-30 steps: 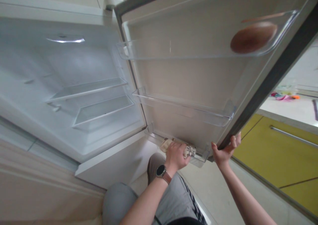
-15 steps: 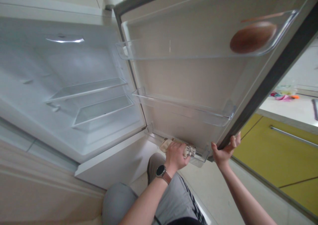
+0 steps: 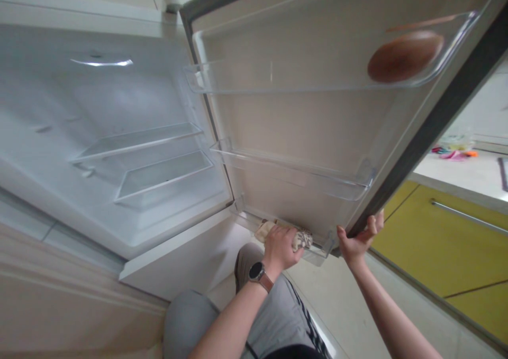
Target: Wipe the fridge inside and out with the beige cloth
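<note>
My left hand (image 3: 280, 248), with a watch on its wrist, is closed around a patterned cloth (image 3: 302, 239). It presses the cloth against the clear lowest door shelf (image 3: 248, 220) of a fridge. My right hand (image 3: 359, 242) grips the lower outer corner of the open fridge door (image 3: 293, 121), thumb on the inner side and fingers around the edge. Two more clear door shelves sit higher up, the middle shelf (image 3: 301, 175) and the top shelf (image 3: 301, 81). A brown, rounded object (image 3: 405, 57) rests at the top shelf's right end.
To the left, the lit fridge interior (image 3: 119, 100) holds glass shelves (image 3: 166, 174). My bent knees are below the door. A yellow cabinet (image 3: 456, 242) with a bar handle stands to the right, under a white counter (image 3: 440, 171) carrying small colourful items (image 3: 454, 154).
Almost nothing differs. The view has shifted very slightly, while both hands keep their places on the cloth and the door.
</note>
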Motion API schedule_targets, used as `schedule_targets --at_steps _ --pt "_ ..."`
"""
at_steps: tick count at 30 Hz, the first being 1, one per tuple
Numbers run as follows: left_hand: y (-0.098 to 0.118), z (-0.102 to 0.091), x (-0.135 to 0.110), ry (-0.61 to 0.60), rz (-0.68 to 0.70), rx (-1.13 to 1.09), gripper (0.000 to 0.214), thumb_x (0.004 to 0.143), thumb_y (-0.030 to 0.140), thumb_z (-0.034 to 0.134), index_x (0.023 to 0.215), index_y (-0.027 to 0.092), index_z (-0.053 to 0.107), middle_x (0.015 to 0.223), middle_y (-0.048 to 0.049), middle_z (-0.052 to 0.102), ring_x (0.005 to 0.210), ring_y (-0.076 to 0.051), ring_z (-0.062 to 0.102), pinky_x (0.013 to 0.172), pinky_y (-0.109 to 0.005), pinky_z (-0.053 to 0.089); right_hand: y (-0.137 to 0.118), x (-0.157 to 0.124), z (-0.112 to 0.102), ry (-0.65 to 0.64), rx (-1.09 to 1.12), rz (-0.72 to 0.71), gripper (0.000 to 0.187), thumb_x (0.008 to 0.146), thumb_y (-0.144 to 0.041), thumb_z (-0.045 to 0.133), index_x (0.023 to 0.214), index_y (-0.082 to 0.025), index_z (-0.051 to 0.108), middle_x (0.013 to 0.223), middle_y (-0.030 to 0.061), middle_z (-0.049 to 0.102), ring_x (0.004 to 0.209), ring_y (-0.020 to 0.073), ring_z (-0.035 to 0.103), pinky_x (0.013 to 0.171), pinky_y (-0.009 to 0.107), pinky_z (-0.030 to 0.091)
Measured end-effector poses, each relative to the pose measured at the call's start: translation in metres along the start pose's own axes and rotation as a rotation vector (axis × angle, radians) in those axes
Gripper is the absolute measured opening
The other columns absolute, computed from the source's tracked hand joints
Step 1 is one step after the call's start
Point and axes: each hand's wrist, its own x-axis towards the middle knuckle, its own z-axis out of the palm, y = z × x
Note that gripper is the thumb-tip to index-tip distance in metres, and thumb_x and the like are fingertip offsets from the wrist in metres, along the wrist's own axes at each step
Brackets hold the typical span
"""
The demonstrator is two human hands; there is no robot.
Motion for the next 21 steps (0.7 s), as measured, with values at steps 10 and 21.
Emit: schedule_targets --at_steps 10,21 --pt "0.0012 -0.0012 0.0002 -0.008 -0.006 -0.003 0.02 0.081 0.034 0.075 0.096 0.021 0.071 0.099 -0.0087 0.076 0.101 -0.032 0.069 0.096 -0.041 0.05 -0.0013 -0.0009 -0.0003 -0.011 -0.023 0.059 0.091 0.081 -0.067 0.08 0.152 -0.03 0.038 0.173 0.0171 0.027 0.163 0.0445 0.024 0.126 0.075 0.026" --pt "0.0016 -0.0024 -0.0004 -0.018 -0.02 -0.002 0.018 0.081 0.033 0.074 0.094 0.022 0.069 0.099 -0.0093 0.076 0.101 -0.033 0.069 0.097 -0.041 0.049 -0.0033 0.0004 -0.0012 -0.018 -0.029 0.05 0.091 0.082 -0.065 0.08 0.154 -0.029 0.037 0.173 0.0179 0.027 0.164 0.0437 0.024 0.126 0.074 0.025"
